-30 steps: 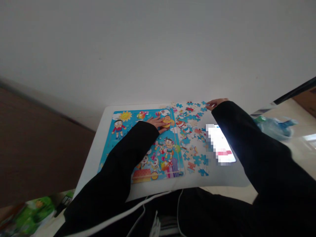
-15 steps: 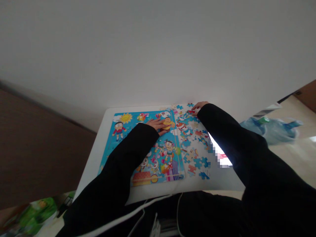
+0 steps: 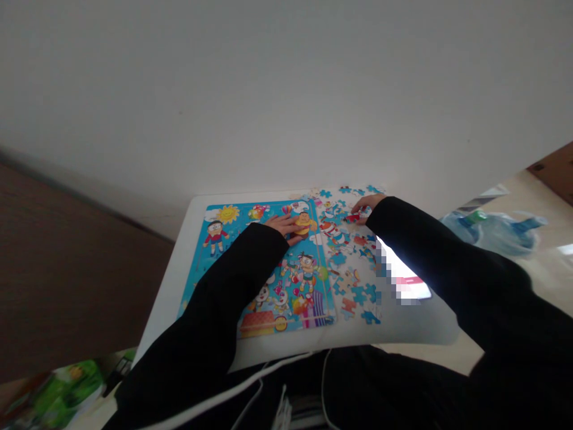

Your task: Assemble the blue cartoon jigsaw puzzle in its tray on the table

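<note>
A blue cartoon puzzle board (image 3: 210,263) lies on the white table (image 3: 170,280). My left hand (image 3: 285,227) rests on its upper right part, fingers spread and flat, holding nothing. Right of the board are many loose puzzle pieces (image 3: 359,294), some overlapping. Above them my right hand (image 3: 367,205) pinches a red puzzle piece (image 3: 352,218) between thumb and fingers. The board's lower left part is hidden under my left sleeve.
A bright phone screen (image 3: 405,278) lies right of the loose pieces, partly under my right sleeve. The wall (image 3: 286,107) meets the table's far edge. Large plastic bottles (image 3: 501,232) stand on the floor at right, a green bag (image 3: 69,391) at lower left.
My right hand has moved a little right and nearer to me, with the red piece in its fingers. More pieces at the far edge are uncovered. My left hand has stayed put.
</note>
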